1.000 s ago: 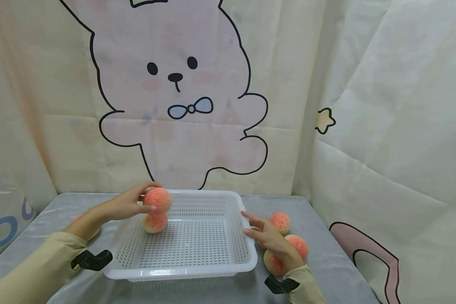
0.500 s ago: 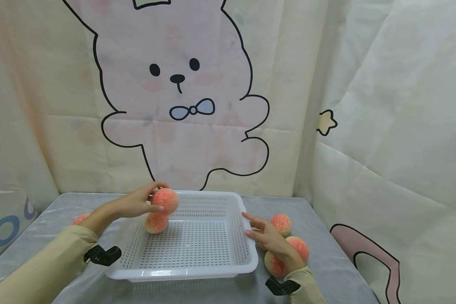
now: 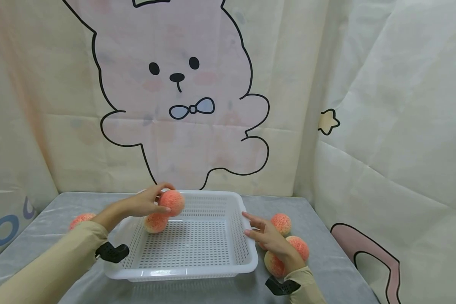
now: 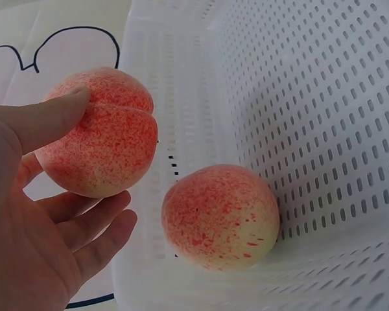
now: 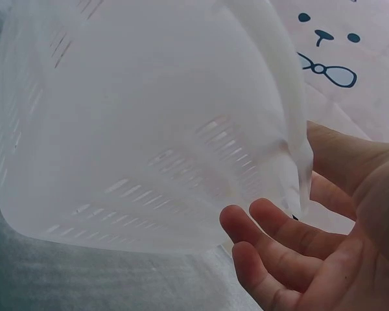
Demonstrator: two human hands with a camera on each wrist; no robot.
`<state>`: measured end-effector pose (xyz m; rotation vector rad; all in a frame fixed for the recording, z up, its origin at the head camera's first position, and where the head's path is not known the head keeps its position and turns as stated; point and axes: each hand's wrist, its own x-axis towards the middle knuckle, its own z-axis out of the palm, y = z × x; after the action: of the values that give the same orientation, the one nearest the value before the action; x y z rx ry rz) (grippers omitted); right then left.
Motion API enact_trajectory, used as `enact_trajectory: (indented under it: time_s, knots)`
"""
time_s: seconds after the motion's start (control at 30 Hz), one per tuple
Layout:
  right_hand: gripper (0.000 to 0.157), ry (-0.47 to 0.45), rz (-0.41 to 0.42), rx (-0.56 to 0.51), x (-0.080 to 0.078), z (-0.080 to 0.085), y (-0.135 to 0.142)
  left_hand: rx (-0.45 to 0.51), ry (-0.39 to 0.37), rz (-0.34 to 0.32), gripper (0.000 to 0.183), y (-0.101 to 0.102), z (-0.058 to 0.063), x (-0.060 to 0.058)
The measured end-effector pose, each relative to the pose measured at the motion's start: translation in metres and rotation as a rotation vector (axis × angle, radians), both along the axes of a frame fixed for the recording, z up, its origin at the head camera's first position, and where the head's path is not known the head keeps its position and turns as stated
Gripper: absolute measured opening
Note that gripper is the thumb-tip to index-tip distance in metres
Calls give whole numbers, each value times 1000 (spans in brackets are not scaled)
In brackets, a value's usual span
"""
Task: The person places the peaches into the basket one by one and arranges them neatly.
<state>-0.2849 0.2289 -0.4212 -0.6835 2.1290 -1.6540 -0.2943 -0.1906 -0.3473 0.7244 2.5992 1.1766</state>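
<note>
My left hand (image 3: 146,202) pinches a pink-red peach (image 3: 172,203) between thumb and fingers, above the left side of a white plastic basket (image 3: 182,270). In the left wrist view, the thumb lies across the held peach (image 4: 110,139) near its crease. Below it, a second peach (image 4: 222,217) sits inside the basket at the left end. My right hand (image 3: 270,238) grips the basket's right rim. The right wrist view has the thumb at the rim and the curled fingers (image 5: 266,243) along the outside of the perforated wall.
Several peaches lie on the grey cloth right of the basket, among them a far peach (image 3: 281,223) and a near peach (image 3: 275,264), partly behind the right hand. Another peach (image 3: 82,220) lies left of the basket, beside the left forearm. A printed curtain (image 3: 281,160) stands behind the table.
The left hand has moved to the right with its peach, further over the basket. More of the peach on the left shows from behind the forearm. The right hand stays at the rim.
</note>
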Motion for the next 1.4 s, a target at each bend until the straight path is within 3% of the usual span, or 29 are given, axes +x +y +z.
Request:
enact_trajectory:
  time_s: [0.27, 0.6, 1.4]
  knots:
    - [66, 0, 27, -35, -1, -1, 1, -40, -8, -14, 59, 12, -6, -7]
    - [67, 0, 32, -32, -1, -1, -1, -103, -60, 25, 59, 22, -15, -12]
    - [66, 7, 18, -1, 0, 1, 0, -218, -19, 52, 60, 36, -40, -21]
